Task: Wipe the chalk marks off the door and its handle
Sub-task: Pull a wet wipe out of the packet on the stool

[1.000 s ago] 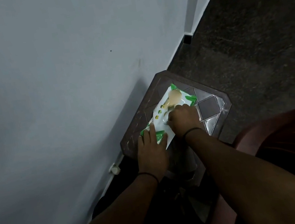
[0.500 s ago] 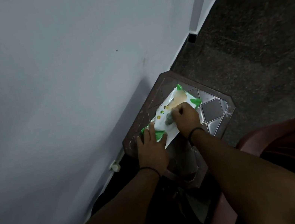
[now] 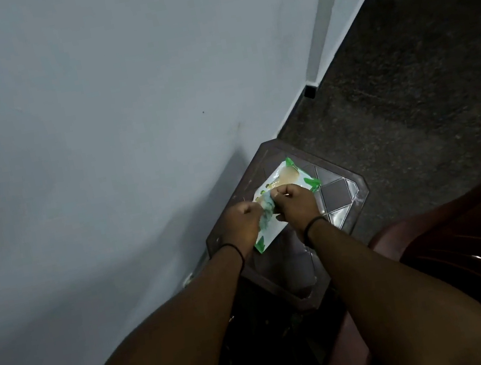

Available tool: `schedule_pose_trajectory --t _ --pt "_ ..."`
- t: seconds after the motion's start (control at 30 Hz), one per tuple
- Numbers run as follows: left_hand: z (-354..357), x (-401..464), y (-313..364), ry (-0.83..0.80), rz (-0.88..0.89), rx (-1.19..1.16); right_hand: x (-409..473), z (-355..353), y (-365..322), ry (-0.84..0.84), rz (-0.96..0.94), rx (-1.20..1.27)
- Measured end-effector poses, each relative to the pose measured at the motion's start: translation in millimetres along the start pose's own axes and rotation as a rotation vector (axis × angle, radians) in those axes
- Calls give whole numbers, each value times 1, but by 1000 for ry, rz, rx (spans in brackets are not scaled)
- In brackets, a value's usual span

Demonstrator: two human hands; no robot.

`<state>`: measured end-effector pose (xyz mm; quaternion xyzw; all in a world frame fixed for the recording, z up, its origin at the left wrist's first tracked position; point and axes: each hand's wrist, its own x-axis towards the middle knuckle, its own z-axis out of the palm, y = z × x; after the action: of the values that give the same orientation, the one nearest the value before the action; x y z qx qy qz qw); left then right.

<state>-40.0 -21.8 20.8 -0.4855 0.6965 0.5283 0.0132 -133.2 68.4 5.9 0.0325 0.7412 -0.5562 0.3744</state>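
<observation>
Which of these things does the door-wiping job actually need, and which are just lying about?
For the job:
- wet wipe, pinched between left hand and right hand
- wipes pack it came from

Just there:
- small brown table under the pack
- red plastic chair
- wall

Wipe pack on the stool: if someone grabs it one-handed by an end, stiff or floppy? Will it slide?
Likely floppy: the wipe pack is a soft film pouch lying flat on the stool, so it would probably sag. Probably light. The stool's glossy tiled top may let it slide. Both the left hand and right hand pinch a wipe above it.
</observation>
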Motion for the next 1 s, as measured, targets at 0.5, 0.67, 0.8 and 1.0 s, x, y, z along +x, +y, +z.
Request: schedule_pose_trajectory --t 0.5,0.67,0.8,1.0 --pt "-88 -60 5 186 -127 -273 -71 57 -40 -268 -48 -93" --pt "-163 -114 -10 299 -136 -310 -133 119 -55 -492 -106 -115" --pt "-227 -181 -40 432 -160 -491 -201 169 -61 -587 -43 -76" --pt "-298 -301 -97 676 -120 -726 -341 235 -46 -746 -35 -1"
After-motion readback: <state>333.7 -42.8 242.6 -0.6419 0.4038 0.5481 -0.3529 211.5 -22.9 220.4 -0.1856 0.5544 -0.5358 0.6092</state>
